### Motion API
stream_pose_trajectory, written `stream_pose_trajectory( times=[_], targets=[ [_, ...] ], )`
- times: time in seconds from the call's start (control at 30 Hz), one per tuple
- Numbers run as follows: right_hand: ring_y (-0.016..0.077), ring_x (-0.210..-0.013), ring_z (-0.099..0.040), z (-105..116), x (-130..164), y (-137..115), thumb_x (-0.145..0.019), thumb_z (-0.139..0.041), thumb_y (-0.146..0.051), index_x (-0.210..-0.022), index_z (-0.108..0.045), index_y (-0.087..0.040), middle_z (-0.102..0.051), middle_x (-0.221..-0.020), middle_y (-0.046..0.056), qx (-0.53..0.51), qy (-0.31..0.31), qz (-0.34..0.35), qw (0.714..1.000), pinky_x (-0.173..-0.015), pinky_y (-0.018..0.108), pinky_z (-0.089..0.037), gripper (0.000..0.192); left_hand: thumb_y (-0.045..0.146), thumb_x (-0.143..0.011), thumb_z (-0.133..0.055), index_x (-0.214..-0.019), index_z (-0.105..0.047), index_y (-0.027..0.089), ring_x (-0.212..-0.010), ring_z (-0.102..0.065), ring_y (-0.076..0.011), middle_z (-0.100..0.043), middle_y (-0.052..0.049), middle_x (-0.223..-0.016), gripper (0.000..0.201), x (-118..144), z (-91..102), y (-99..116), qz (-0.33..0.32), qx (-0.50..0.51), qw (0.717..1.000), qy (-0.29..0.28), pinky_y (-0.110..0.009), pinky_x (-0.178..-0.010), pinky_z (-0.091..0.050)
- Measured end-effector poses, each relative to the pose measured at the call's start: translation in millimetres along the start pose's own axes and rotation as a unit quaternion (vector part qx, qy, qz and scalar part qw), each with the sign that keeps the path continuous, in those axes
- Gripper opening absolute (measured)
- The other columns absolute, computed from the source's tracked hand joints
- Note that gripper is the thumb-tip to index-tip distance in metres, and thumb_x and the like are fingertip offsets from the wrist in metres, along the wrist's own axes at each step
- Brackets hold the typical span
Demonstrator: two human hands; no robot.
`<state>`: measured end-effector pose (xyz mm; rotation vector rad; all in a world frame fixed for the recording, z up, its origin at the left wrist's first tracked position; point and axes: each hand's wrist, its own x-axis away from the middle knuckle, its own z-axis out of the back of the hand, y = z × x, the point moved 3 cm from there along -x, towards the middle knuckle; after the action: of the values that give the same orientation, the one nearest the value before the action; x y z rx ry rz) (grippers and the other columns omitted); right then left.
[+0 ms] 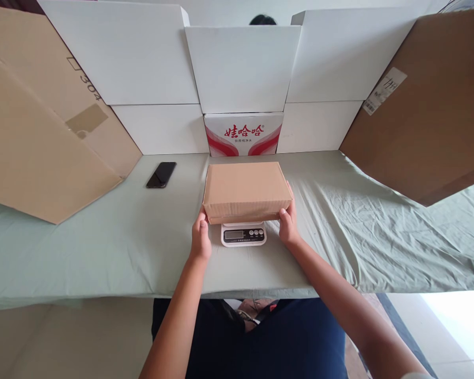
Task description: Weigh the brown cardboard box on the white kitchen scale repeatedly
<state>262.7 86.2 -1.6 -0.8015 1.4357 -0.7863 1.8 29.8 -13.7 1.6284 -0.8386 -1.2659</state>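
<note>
At centre, hands: both on a box (247, 190), one at each near corner.
Left hand (201, 238): thumb up against the box's near left corner, fingers curled round the lower edge, gripping.
Right hand (288, 225): wrapped round the near right corner, thumb on the front face, gripping.
Box: plain brown cardboard, closed, lying flat and level, long side across; sits over a scale (243, 233), whether resting on it or just above cannot be told.
Scale: small, white, mostly hidden under the box; display and four dark buttons showing at the near edge, between the two hands.
Counter (102, 247): covered with a pale green cloth, wrinkled toward the right.
Phone (161, 174): black, screen dark, flat on the cloth, well left of the box.
Carton (243, 133): white with red lettering, upright just behind the box, against the back.
White boards (240, 68): standing along the back as a screen.
Brown sheets (39, 131): large cardboard panels leaning in at left and right.
Beyond the boards: top of another person's head (263, 20).
</note>
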Motion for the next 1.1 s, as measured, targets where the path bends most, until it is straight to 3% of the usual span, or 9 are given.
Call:
stream_pose_trajectory(
  times=[0.13,0.23,0.4,1.1],
  targets=[
    [0.0332,-0.164,-0.028,-0.8,0.7,0.4,-0.093,-0.051,-0.069,-0.161,-0.033,-0.035,-0.035,-0.174,0.001,-0.003,-0.004,0.007,1.0,-0.135,0.055,-0.027,0.078,0.078,-0.095,-0.039,-0.151,-0.056,0.023,-0.151,-0.049,-0.0338,-0.062,-0.014,-0.153,0.08,0.0,-0.7,0.2,-0.002,0.012,1.0,-0.007,-0.045,-0.12,-0.045],
    [0.0342,-0.165,-0.025,0.1,0.6,0.3,-0.093,-0.052,-0.068,-0.162,-0.034,-0.035,-0.033,-0.174,0.001,-0.017,-0.001,0.01,1.0,-0.136,0.057,-0.022,0.078,0.078,-0.094,-0.042,-0.153,-0.054,0.023,-0.155,-0.045,-0.0339,-0.056,-0.013,-0.16,0.081,-1.5,0.1,1.2,-0.004,0.017,1.0,0.0,-0.045,-0.125,-0.04],
    [0.0371,-0.164,-0.026,6.6,-3.5,0.3,-0.092,-0.053,-0.07,-0.164,-0.026,-0.04,-0.03,-0.175,0.002,-0.056,0.03,-0.018,0.998,-0.132,0.066,-0.022,0.082,0.083,-0.091,-0.039,-0.158,-0.049,0.03,-0.162,-0.029,-0.0315,-0.037,-0.006,-0.173,0.085,-6.7,7.0,3.9,-0.027,0.054,0.996,0.07,-0.044,-0.132,-0.029],
    [0.0359,-0.163,-0.029,7.5,-1.3,2.9,-0.093,-0.051,-0.067,-0.16,-0.034,-0.039,-0.037,-0.172,0.003,-0.064,0.04,-0.036,0.996,-0.133,0.066,-0.022,0.075,0.08,-0.095,-0.038,-0.161,-0.044,0.026,-0.16,-0.035,-0.0316,-0.041,-0.009,-0.17,0.086,5.8,4.2,0.8,-0.004,0.024,0.999,0.041,-0.045,-0.132,-0.03]
  ],
)
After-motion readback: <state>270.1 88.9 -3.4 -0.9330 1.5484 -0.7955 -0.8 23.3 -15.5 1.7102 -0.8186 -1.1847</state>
